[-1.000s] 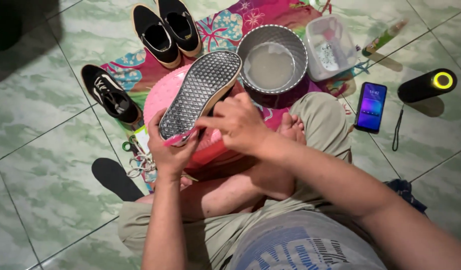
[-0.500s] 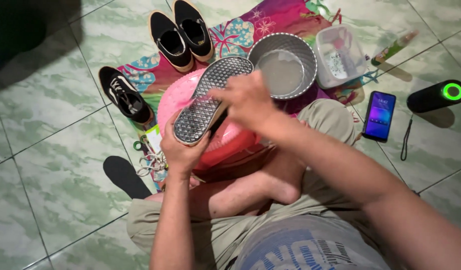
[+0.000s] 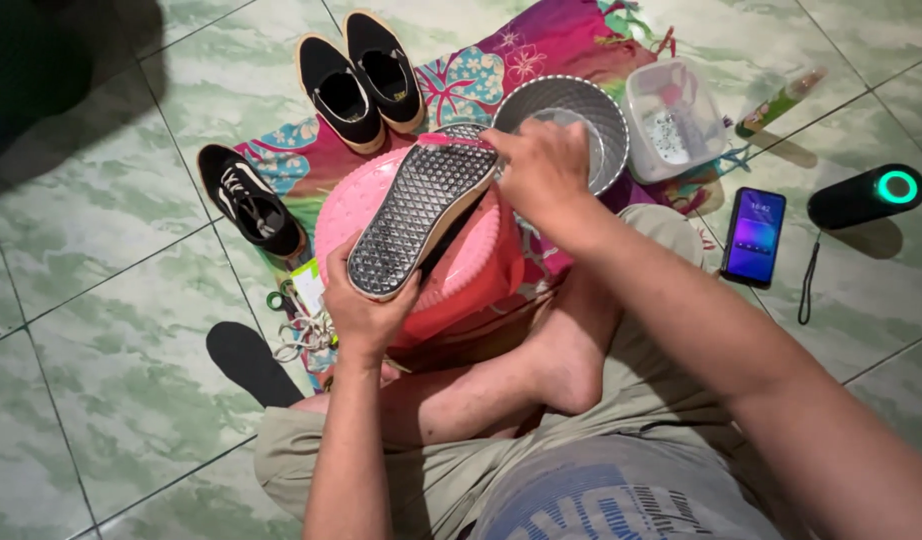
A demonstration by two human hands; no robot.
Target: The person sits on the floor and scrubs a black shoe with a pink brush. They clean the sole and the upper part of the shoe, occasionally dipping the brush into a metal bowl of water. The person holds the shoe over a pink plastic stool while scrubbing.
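Note:
My left hand (image 3: 366, 305) grips the heel end of a shoe (image 3: 421, 205) turned sole up, its grey patterned sole facing me. The shoe lies over a pink plastic basin (image 3: 481, 270) between my legs. At the toe end my right hand (image 3: 541, 170) closes on the shoe's tip, just in front of a metal bowl (image 3: 606, 115) holding water. Whether the right hand also holds a small tool is hidden.
A pair of black shoes (image 3: 361, 75) and a single black sneaker (image 3: 251, 200) sit on a colourful cloth (image 3: 541, 45). A black insole (image 3: 246, 360), loose laces (image 3: 301, 335), a clear tub (image 3: 671, 120), a phone (image 3: 753, 235), a bottle (image 3: 781, 100) and a black speaker (image 3: 866, 195) lie on the tiled floor.
The shoe has swung toward the metal bowl and my right hand has slid from mid-sole up to the toe. The view has shifted slightly.

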